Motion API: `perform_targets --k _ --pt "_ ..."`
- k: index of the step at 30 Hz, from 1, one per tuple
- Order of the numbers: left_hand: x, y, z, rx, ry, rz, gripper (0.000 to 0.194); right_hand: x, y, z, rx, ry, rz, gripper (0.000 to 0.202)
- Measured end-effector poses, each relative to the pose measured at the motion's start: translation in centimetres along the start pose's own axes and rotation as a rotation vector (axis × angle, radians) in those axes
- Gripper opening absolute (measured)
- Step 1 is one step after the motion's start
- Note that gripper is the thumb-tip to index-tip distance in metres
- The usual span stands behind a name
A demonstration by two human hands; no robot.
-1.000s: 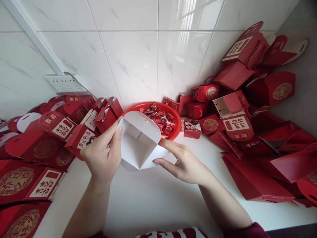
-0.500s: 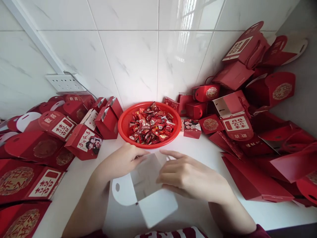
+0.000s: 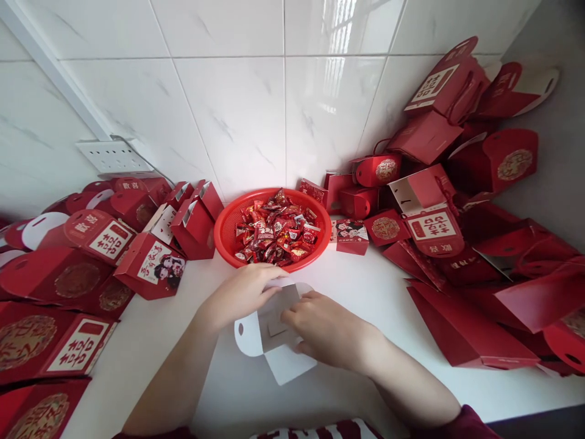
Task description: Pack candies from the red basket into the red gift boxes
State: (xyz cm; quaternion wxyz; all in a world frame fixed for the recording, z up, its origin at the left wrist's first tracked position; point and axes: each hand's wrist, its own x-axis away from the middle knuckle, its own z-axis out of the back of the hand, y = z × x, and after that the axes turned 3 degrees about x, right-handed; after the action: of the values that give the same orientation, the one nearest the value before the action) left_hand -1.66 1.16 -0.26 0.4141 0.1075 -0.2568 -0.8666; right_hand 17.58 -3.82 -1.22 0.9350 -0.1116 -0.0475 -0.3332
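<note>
An unfolded-topped paper gift box (image 3: 286, 363) sits in front of me on the white counter, its pale inside facing up and its flaps spread outward. A rounded flap with a hole points left. My left hand (image 3: 249, 292) pinches the box's far-left edge between thumb and fingers. Over the right wall, my right hand (image 3: 326, 329) is curled, with its fingertips reaching into the box. Just beyond stands a red plastic basket (image 3: 219, 235), heaped with wrapped candies (image 3: 276, 228), close to my left fingertips.
Red gift boxes (image 3: 150, 265) crowd the left side of the counter (image 3: 155, 347). More red boxes (image 3: 466, 323) are piled on the right, up against the wall. A socket strip (image 3: 112, 157) with a cable is on the tiled wall behind.
The box has shifted slightly right and away from me. My right hand's raised index finger has come down, and its fingers have curled onto the right wall.
</note>
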Motion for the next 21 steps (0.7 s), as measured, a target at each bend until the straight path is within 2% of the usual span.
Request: perform_targets --k 3,8,10,13,17,21 --pt "0.2 0.0 0.2 -0.085 0.067 -0.020 0.025 -0.4 -0.1 -0.5 0.017 0.001 0.003 0.022" --pt "0.4 -0.6 0.2 -0.018 -0.048 0.097 0.023 -0.8 -0.1 -0.2 0.012 -0.066 0.056 0.027" --pt "0.3 -0.9 0.1 -0.007 -0.082 0.120 0.024 -1.1 -0.3 -0.1 0.020 -0.119 0.056 0.021" --pt "0.0 -1.0 0.0 -0.030 -0.080 0.128 0.027 -1.9 -0.5 -0.4 0.037 -0.191 0.076 0.009" --pt "0.0 -0.8 0.3 -0.042 -0.050 0.137 0.032 -2.7 -0.5 -1.1 0.094 -0.190 0.109 0.016" --pt "0.1 -1.2 0.3 0.007 -0.070 0.165 0.034 -2.7 -0.4 -1.4 0.116 -0.187 0.067 0.016"
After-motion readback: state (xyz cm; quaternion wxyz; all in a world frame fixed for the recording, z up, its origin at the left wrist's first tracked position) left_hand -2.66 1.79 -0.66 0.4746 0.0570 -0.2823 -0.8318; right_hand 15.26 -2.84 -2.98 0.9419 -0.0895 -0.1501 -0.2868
